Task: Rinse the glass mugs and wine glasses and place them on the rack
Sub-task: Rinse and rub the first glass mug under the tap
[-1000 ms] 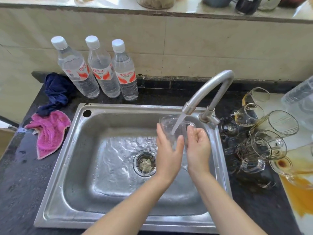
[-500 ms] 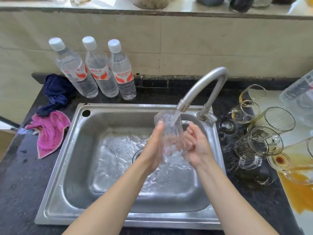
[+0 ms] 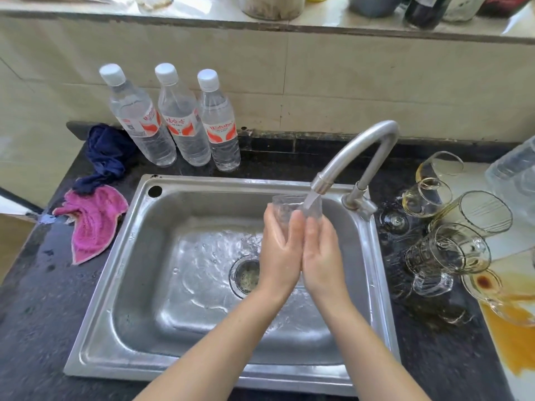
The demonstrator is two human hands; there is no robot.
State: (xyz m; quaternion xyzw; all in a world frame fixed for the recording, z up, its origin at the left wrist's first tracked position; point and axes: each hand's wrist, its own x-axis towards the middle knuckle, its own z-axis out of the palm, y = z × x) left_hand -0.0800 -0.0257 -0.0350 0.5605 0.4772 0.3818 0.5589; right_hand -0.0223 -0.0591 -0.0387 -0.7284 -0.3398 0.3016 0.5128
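Note:
I hold a clear glass mug point(image 3: 292, 206) upright over the steel sink point(image 3: 179, 285), under the running tap point(image 3: 356, 157). Water streams into its mouth. My left hand point(image 3: 279, 250) wraps its left side and my right hand point(image 3: 321, 253) presses against its right side, so only the rim and upper wall show. On the black counter right of the sink lie several dirty glasses: wine glasses point(image 3: 425, 195) on their sides and a glass mug point(image 3: 451, 253) with brownish residue. No rack is in view.
Three water bottles point(image 3: 179, 120) stand behind the sink on the left. A pink cloth point(image 3: 92, 224) and a dark blue cloth point(image 3: 107, 154) lie on the counter at left. An orange-stained white board point(image 3: 512, 322) and a clear plastic container point(image 3: 518, 175) sit far right.
My hands have closed in around the mug, turning it upright under the stream. Both palms now cover most of its body.

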